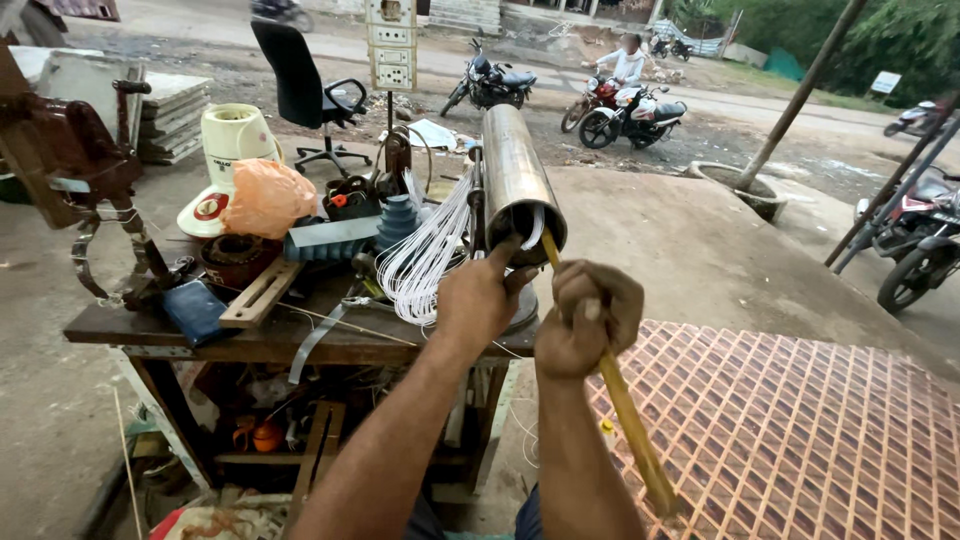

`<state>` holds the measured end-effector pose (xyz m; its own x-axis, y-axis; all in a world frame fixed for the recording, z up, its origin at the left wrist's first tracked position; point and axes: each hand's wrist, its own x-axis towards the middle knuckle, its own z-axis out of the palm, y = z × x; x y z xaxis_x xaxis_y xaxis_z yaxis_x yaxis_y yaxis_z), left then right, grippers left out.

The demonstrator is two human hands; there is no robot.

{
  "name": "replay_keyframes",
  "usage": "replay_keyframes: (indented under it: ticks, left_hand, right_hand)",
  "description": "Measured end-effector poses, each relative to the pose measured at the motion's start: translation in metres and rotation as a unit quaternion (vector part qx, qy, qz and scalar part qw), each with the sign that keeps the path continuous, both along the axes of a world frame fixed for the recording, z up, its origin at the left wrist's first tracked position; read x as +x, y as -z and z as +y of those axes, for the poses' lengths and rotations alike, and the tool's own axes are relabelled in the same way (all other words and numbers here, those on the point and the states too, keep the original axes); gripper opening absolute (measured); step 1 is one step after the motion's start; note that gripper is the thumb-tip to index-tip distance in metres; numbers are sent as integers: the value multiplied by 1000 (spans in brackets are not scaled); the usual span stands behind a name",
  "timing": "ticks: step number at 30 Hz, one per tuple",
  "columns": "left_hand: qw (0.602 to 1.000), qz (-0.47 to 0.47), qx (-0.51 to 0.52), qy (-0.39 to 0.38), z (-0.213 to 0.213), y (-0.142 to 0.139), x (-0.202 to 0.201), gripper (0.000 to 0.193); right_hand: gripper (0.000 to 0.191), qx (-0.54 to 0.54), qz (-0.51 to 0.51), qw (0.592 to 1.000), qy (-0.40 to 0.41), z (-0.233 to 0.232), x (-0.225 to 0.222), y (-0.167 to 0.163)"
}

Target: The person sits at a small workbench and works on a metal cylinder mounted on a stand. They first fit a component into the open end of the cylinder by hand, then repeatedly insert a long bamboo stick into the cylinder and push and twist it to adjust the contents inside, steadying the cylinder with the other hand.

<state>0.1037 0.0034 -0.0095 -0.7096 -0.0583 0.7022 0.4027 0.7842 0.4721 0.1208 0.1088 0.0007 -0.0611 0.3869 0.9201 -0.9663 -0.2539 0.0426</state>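
Gripping a yellow stick (620, 400) in our fisted right hand (588, 320), we push it into the metal cylinder (515, 180) above the counter (160, 330); our left hand (478, 300) pinches its rim, keeping aim steady.
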Motion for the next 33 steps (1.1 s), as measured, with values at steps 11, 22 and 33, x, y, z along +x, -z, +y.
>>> replay_keyframes:
  ticks: [11,22,33]
  left_hand:
    - [999,-9,42,16,0,2,-1,43]
    - [997,3,62,49,-2,-4,3,52]
    - [992,60,102,-49,7,-16,3,26]
  right_hand:
    - [27,-5,-29,999,-17,-4,-15,-16]
    - [26,10,-3,1000,8,-2,-10,-1]
    - [32,17,-41,999,4,-14,-17,-8]
